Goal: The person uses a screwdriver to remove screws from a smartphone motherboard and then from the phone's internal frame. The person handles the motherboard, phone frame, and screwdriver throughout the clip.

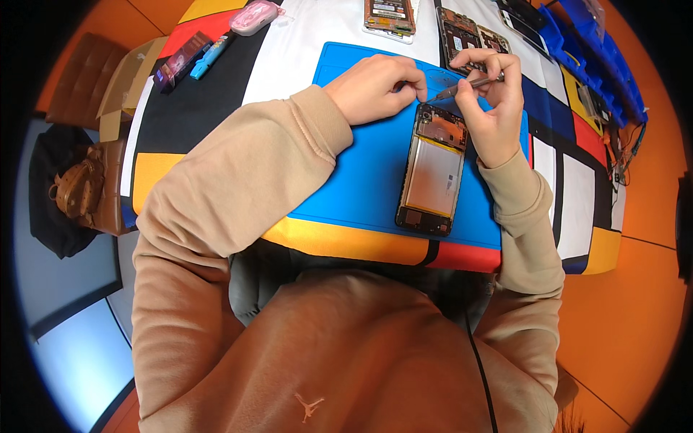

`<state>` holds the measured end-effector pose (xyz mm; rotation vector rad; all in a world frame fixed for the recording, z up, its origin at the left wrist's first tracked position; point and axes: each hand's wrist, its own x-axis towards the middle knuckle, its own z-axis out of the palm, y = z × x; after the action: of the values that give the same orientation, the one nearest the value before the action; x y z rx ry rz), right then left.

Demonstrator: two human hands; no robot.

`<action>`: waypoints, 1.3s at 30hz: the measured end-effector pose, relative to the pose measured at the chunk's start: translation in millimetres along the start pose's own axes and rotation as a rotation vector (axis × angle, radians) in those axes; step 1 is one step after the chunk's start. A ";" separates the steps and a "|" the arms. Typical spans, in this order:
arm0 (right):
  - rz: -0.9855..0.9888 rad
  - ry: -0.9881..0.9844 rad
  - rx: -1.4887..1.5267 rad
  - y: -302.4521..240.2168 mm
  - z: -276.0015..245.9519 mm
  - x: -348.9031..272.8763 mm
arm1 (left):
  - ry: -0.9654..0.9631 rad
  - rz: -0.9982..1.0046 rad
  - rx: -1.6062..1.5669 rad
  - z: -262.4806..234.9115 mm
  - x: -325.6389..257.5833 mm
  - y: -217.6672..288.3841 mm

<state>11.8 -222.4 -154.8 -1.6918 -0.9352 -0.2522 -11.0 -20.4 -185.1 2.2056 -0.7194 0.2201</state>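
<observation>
On the blue work mat (339,202) lies an opened phone (433,173). Its back is off, so the large silver battery (435,177) and the dark upper board section show. My right hand (494,108) grips a slim grey screwdriver (447,93), slanted with its tip down at the phone's top edge. Close to that tip is my left hand (382,86), its fingers curled and drawn together just past the phone's top left corner. Whatever those fingers pinch, if anything, is hidden.
Past the mat lie an opened phone body (390,16) and further disassembled phones (469,40). Blue parts bins (599,58) line the right edge. A pink case (254,17), a blue marker-like tool (209,56) and a dark box (182,61) sit at the far left.
</observation>
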 end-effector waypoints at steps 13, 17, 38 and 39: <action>0.121 0.198 0.306 -2.2 -8.9 5.3 | 0.114 0.123 0.012 2.0 1.5 -1.2; 0.215 0.105 0.315 2.5 -11.8 9.9 | 0.166 0.170 0.025 0.3 1.7 -1.4; 0.153 -0.119 -0.351 9.2 -9.6 1.3 | 0.228 0.123 0.030 -2.4 0.3 3.0; 0.157 -0.117 -0.319 8.8 -9.6 1.1 | 0.223 0.124 0.037 -2.5 0.6 2.9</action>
<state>21.5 -231.0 -157.1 -2.0821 -0.8751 -0.2069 -11.9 -20.3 -181.3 2.1299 -0.7324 0.5375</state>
